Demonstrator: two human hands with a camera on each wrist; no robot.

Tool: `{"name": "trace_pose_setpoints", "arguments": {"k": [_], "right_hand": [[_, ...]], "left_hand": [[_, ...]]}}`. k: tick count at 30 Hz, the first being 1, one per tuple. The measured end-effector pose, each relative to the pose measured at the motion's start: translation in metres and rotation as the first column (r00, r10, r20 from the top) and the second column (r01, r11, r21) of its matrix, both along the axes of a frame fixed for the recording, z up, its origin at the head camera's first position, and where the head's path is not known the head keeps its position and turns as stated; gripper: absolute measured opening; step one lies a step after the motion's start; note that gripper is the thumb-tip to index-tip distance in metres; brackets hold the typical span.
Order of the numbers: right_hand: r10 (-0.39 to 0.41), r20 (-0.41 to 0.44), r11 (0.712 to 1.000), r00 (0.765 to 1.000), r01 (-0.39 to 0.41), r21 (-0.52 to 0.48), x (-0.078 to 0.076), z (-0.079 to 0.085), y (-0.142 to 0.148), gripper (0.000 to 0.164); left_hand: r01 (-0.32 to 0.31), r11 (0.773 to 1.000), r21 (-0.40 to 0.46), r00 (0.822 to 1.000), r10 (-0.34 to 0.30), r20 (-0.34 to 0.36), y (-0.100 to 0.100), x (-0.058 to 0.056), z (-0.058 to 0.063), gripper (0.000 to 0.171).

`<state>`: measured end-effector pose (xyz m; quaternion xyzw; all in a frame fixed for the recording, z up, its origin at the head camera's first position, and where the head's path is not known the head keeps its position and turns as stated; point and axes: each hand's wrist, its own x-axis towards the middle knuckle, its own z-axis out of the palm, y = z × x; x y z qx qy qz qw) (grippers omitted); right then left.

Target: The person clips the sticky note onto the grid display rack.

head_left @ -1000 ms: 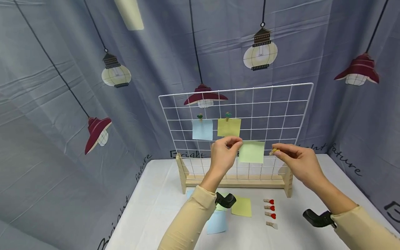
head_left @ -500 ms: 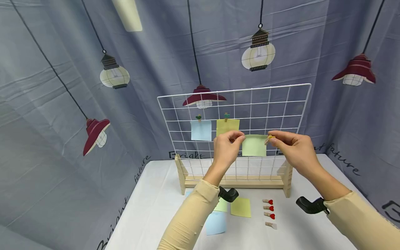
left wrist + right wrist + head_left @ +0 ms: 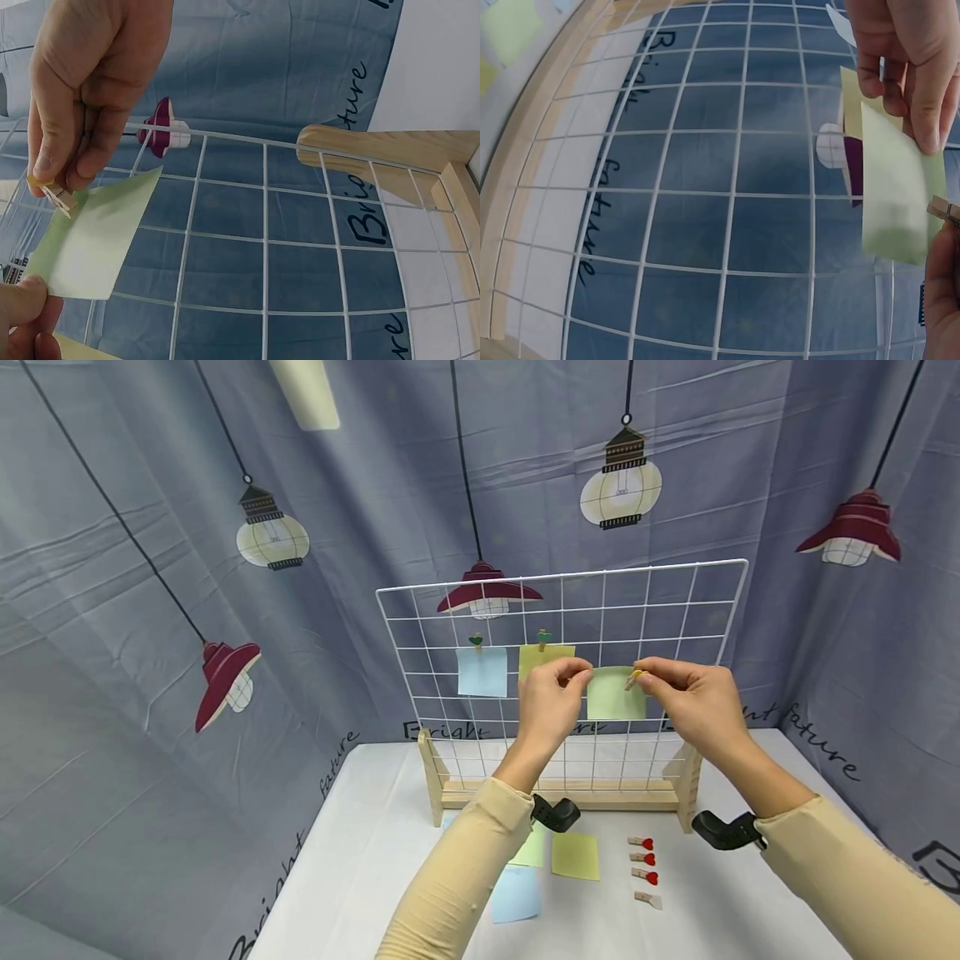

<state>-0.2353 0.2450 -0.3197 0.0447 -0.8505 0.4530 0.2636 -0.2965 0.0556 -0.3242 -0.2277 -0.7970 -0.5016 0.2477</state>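
Note:
My left hand [image 3: 551, 702] pinches the upper left corner of a pale green sticky note [image 3: 615, 695] in front of a white wire grid [image 3: 558, 763]. In my right hand [image 3: 697, 697] a small wooden clothespin [image 3: 63, 199] with a yellow decoration is pinched between thumb and fingertips. Its tip overlaps the note's upper right part in the head view. A light blue note [image 3: 482, 672] and a yellow note [image 3: 528, 657] hang on the grid under clothespins with green hearts [image 3: 476, 641]. My left hand partly covers the yellow one.
Blue, green and yellow notes [image 3: 575, 857] lie on the white table [image 3: 375, 860]. To their right is a column of clothespins [image 3: 643, 859], most with red hearts. A wooden stand [image 3: 600, 797] holds the grid upright; a patterned curtain [image 3: 375, 510] hangs behind.
Both hands have risen, and the green note has moved up and slightly right. My right hand has come leftward, bringing the clothespin from beside the note to its top edge.

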Motion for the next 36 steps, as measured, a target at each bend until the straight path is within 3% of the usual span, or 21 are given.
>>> {"name": "trace_pose_setpoints", "arguments": {"k": [8,15,23,31,36], "right_hand": [[0.000,-0.058,1.000,0.998,-0.001,-0.018,-0.007,0.013,-0.003,0.025],[-0.017,-0.048,0.999,0.999,0.015,-0.031,-0.010,0.020,-0.005,0.025],[-0.050,-0.078,0.998,0.996,0.048,-0.034,-0.016,0.029,-0.007,0.022],[-0.058,-0.156,0.994,0.986,0.043,-0.099,-0.026,0.037,-0.010,0.021],[-0.092,-0.143,0.994,0.986,0.082,-0.071,-0.029,0.039,-0.009,0.021]], "left_hand": [[-0.030,1.000,0.005,1.000,0.030,-0.002,0.004,-0.001,0.009,0.007],[-0.065,0.997,0.035,0.997,0.066,-0.034,0.005,-0.004,0.014,0.009],[-0.098,0.995,0.031,0.994,0.099,-0.038,0.007,-0.006,0.017,0.010],[-0.110,0.994,0.017,0.993,0.110,-0.040,0.014,-0.007,0.019,0.011],[-0.124,0.992,0.013,0.992,0.124,-0.035,0.017,-0.006,0.020,0.011]]}}
